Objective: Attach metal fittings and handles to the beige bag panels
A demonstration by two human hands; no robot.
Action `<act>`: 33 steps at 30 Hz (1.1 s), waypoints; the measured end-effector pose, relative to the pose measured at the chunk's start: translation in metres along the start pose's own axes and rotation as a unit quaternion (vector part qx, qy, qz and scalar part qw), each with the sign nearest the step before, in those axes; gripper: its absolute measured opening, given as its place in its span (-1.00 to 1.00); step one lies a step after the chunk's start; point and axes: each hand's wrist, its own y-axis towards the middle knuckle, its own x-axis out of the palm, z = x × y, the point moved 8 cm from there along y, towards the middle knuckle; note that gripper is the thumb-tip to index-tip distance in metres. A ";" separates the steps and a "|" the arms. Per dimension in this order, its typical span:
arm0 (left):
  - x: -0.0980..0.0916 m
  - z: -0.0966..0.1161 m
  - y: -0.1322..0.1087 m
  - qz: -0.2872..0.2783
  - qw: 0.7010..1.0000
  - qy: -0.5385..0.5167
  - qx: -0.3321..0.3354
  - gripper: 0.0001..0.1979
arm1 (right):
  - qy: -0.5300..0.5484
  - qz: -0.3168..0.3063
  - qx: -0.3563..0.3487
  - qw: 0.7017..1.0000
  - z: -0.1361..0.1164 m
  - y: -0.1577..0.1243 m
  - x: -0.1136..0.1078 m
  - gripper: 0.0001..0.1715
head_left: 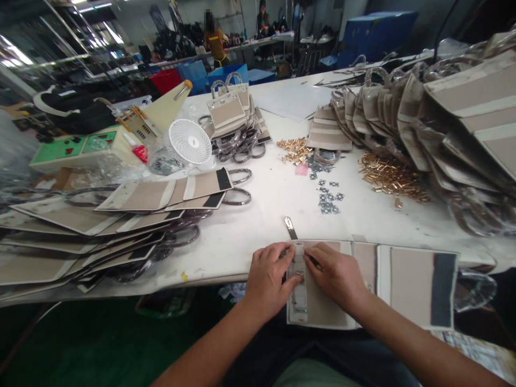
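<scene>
A flat beige bag panel [413, 285] lies across the table's front edge, with a dark band and a plastic-wrapped handle [475, 290] at its right end. My left hand [269, 277] grips the panel's left edge, thumb and index finger beside a pale strip [299, 301] with small metal parts. On the upper part of that strip, the fingers of my right hand [338, 274] are pinched together around something small and dark that I cannot make out. Just beyond the panel lies a thin metal tool [290, 228], its lower end close to the panel's top edge.
Stacked bag panels [133, 196] cover the left side; more bag pieces [374, 107] stand at right. Gold metal pieces [393, 177] and small dark plates [329, 199] lie on the white table [266, 188]. A white fan [189, 141] stands behind. Two people work in the background.
</scene>
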 end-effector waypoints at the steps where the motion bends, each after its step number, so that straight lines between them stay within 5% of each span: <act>1: 0.000 0.001 -0.001 -0.002 1.000 0.003 0.004 -0.38 | -0.003 -0.008 0.002 1.000 0.000 0.000 0.002 -0.72; 10: -0.003 0.007 -0.004 -0.009 1.000 0.020 0.012 -0.39 | -0.029 -0.074 0.013 0.997 -0.006 0.002 0.007 -0.66; 15: -0.008 0.003 -0.007 0.018 1.000 0.012 0.009 -0.43 | 0.046 -0.069 0.041 0.996 -0.003 0.014 -0.009 -0.73; 18: -0.012 -0.002 -0.005 0.040 0.999 0.007 -0.002 -0.52 | 0.074 -0.037 0.083 0.993 0.023 0.036 -0.033 -0.77; 23: -0.019 -0.011 0.006 0.067 0.996 0.001 -0.065 -0.70 | -0.041 -0.020 0.154 0.987 0.091 0.085 -0.068 -0.73; 28: -0.022 -0.015 0.015 0.047 0.995 -0.023 -0.087 -0.71 | -0.071 -0.028 0.195 0.978 0.143 0.113 -0.069 -0.70; 33: -0.023 -0.026 0.020 0.014 0.990 -0.062 -0.123 -0.67 | -0.067 -0.035 0.199 0.977 0.167 0.144 -0.061 -0.67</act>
